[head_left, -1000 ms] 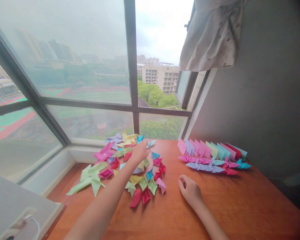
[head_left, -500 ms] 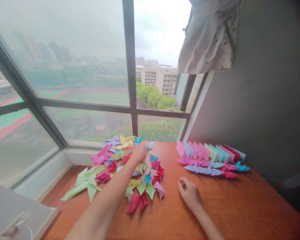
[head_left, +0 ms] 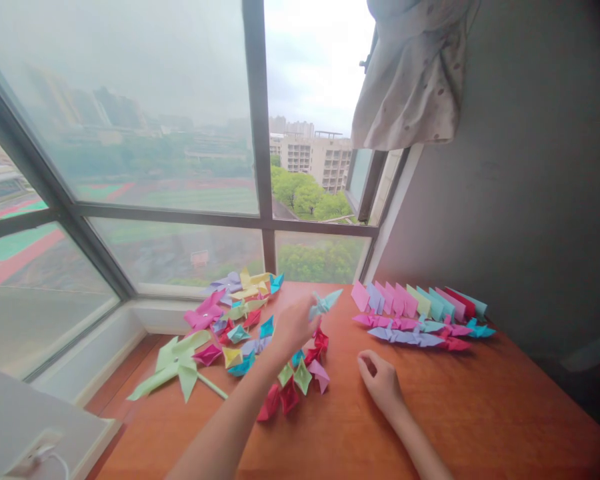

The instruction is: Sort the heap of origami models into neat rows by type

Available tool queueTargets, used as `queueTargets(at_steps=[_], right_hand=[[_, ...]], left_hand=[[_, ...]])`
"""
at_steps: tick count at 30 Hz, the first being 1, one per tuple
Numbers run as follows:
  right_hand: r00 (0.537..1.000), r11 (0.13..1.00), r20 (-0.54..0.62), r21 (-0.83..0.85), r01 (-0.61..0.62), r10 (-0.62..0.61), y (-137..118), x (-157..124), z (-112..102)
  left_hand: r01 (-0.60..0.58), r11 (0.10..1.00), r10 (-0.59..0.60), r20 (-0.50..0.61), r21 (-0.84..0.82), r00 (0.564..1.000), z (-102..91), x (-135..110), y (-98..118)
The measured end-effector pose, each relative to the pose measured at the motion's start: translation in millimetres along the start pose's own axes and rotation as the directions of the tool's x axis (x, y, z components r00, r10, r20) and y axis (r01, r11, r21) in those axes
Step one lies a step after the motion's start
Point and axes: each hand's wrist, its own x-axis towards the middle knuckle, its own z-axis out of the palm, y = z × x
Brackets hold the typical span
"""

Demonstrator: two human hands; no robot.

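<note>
My left hand point(head_left: 293, 327) is raised over a heap of small coloured folded paper pieces point(head_left: 260, 340) and pinches a light blue folded paper piece point(head_left: 324, 303) between thumb and fingers. My right hand point(head_left: 380, 383) rests on the orange-brown wooden table point(head_left: 480, 413) with its fingers curled in, nothing visible in it. A row of folded papers in pink, green, blue and red point(head_left: 420, 303) lies to the right of both hands, with long folded shapes point(head_left: 415, 331) in front of it.
A large green paper pinwheel point(head_left: 177, 363) and a pink one point(head_left: 205, 310) lie at the table's left side. Big windows stand behind the table, a grey wall on the right, a cloth point(head_left: 410, 80) hanging above. A white device with a cable point(head_left: 30, 453) sits lower left.
My left hand has drawn back from the far side of the heap and lifted the light blue piece off the table. The right hand has stayed put.
</note>
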Motion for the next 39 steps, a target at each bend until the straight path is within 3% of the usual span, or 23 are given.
queueTargets(at_steps=[3, 6, 10, 13, 19, 28, 31, 35, 39], right_hand=[[0.997, 0.986, -0.022, 0.154, -0.064, 0.068, -6.3, -3.9, -5.6], [0.989, 0.909, 0.049, 0.389, -0.150, 0.142, -17.6, -20.8, -10.4], [0.961, 0.722, 0.208, 0.636, -0.273, 0.180, -38.8, -56.5, -12.3], [0.938, 0.704, 0.287, 0.625, -0.338, 0.196, -49.5, -76.2, -7.5], [0.921, 0.708, 0.263, 0.589, -0.389, 0.287, -43.7, -87.9, 10.3], [0.889, 0.674, 0.397, 0.594, -0.439, 0.229, -53.0, -89.7, 5.5], [0.885, 0.600, 0.401, 0.657, -0.457, 0.235, -55.3, -89.4, 2.3], [0.858, 0.426, 0.437, 0.745, -0.514, 0.270, -55.6, -91.3, 2.3], [0.841, 0.307, 0.455, 0.788, -0.533, 0.291, -58.0, -92.6, -0.7]], left_hand=[[-0.084, 0.994, 0.085, 0.004, -0.073, 0.996, 6.1, -48.5, 24.1], [-0.145, 0.965, 0.149, 0.001, -0.220, 0.989, 17.5, -94.6, 35.1], [-0.102, 0.947, 0.119, 0.037, -0.304, 0.992, 34.3, -137.2, 32.3], [-0.044, 0.926, 0.068, 0.051, -0.375, 0.996, 45.4, -154.1, 26.9], [0.093, 0.830, -0.052, 0.090, -0.550, 0.995, 58.4, -167.8, 25.2], [0.273, 0.613, -0.188, 0.199, -0.741, 0.962, 60.4, -168.6, 20.8], [0.336, 0.521, -0.152, 0.302, -0.785, 0.941, 64.1, -168.9, 14.8], [0.462, 0.339, -0.020, 0.485, -0.820, 0.875, 65.6, -170.1, 11.1], [0.514, 0.220, 0.008, 0.528, -0.829, 0.849, 64.3, -171.9, 11.6]])
